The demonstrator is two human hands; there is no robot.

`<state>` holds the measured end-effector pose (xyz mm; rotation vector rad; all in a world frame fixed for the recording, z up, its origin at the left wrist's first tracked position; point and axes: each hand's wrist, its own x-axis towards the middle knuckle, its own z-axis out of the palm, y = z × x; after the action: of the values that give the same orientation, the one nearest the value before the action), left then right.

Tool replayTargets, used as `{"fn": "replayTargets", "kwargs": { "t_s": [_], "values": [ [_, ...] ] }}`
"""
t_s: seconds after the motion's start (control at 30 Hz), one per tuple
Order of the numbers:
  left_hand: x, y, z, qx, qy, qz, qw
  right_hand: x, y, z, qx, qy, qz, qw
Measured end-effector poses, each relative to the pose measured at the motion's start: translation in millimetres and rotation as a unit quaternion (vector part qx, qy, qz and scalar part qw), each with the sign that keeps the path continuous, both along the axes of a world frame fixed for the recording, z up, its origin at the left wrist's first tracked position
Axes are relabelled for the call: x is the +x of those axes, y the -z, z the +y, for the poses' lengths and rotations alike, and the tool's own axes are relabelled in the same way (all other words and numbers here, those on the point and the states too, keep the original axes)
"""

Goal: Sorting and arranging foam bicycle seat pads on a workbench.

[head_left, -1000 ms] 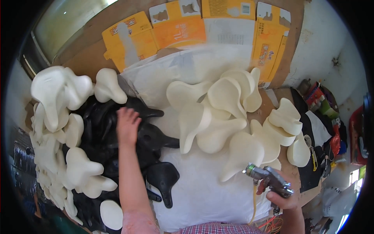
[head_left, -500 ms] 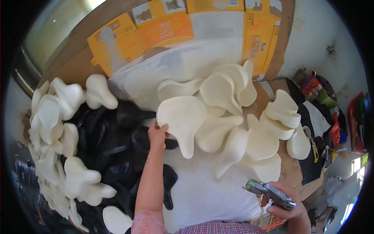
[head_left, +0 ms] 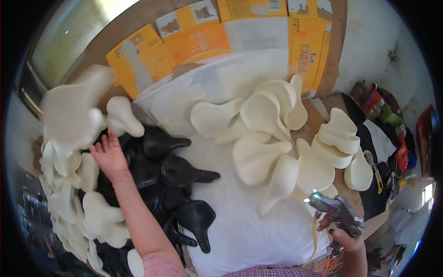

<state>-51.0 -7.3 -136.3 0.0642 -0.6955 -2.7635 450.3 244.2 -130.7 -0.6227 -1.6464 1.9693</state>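
Observation:
My left hand (head_left: 110, 157) is held out over the left side, its fingers spread and nothing in them. Just beyond the fingertips a cream foam bicycle saddle pad (head_left: 69, 115) is smeared by motion above the left pile. In my right hand (head_left: 348, 240), at the lower right, is a metal spray gun (head_left: 339, 214) with its nozzle toward the left. Under my left forearm lie several black saddle shells (head_left: 196, 219). A group of cream saddle pads (head_left: 263, 111) rests overlapping on the white sheet, right of centre.
Cream pads (head_left: 94, 210) are heaped at the far left. A white sheet (head_left: 249, 231) covers the middle of the work surface. Yellow cardboard (head_left: 309, 51) lines the back. Scissors (head_left: 368, 158) and a yellow cutter (head_left: 378, 180) lie at the right. A yellow hose (head_left: 314, 240) hangs below the gun.
My left hand has moved from the centre to the left and let go of the cream saddle pad, which is now over the left pile. The spray gun has shifted slightly right.

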Motion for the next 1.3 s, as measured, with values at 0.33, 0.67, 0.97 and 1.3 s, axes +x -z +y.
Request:
{"fn": "replayTargets", "kwargs": {
  "t_s": [0.33, 0.67, 0.97, 1.3],
  "values": [
    [-72, 157, 195, -0.789, 0.045, 0.320, 0.523, -50, 30, 32, -0.040, -0.136, -0.080, 0.987],
    [-51, 146, 142, -0.852, 0.015, 0.209, 0.480, -23, 14, 21, -0.005, -0.152, -0.061, 0.986],
    [-62, 164, 202, -0.842, 0.030, 0.283, 0.458, -16, 20, 11, -0.068, -0.110, -0.113, 0.985],
    [-54, 160, 213, -0.884, -0.033, 0.329, 0.331, -31, 41, 28, -0.029, -0.174, -0.116, 0.977]
  ]
}}
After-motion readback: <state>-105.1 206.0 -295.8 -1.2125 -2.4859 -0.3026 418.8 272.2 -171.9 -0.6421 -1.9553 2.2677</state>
